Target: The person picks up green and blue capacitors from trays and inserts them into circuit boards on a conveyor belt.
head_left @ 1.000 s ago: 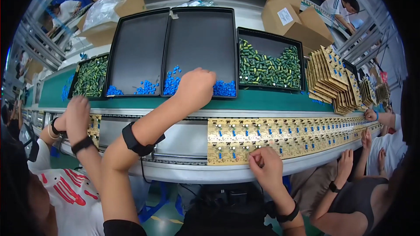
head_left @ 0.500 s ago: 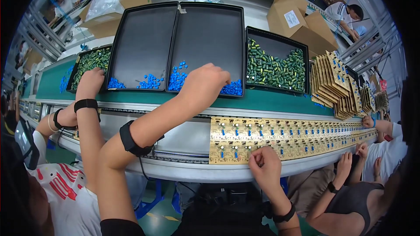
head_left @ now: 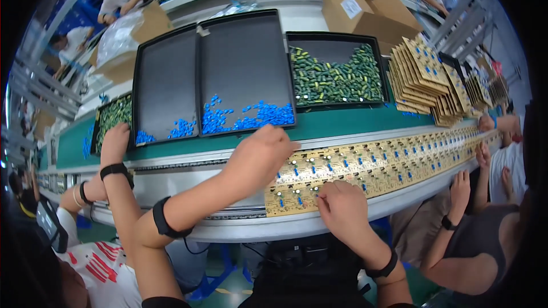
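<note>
My left hand, palm down with fingers curled together, hangs over the top left of the tan circuit boards. Whatever its fingertips pinch, if anything, is hidden. Below it, my right hand is closed at the boards' near edge, thumb against fingers; its contents cannot be made out. Small blue components stand in rows across the boards, with white-topped round parts among them. Just beyond my left hand is a black tray with loose blue components along its near side. Both my wrists wear black straps.
Another black tray adjoins on the left. A tray of green cylindrical components stands right, beside stacked boards. At left, a co-worker's hand reaches into a smaller green-filled tray. Other co-workers' hands are near the boards' right end.
My left hand has come back from the blue components in the tray to above the boards. My right hand stays closed by the near edge. The whole view has shifted and tilted.
</note>
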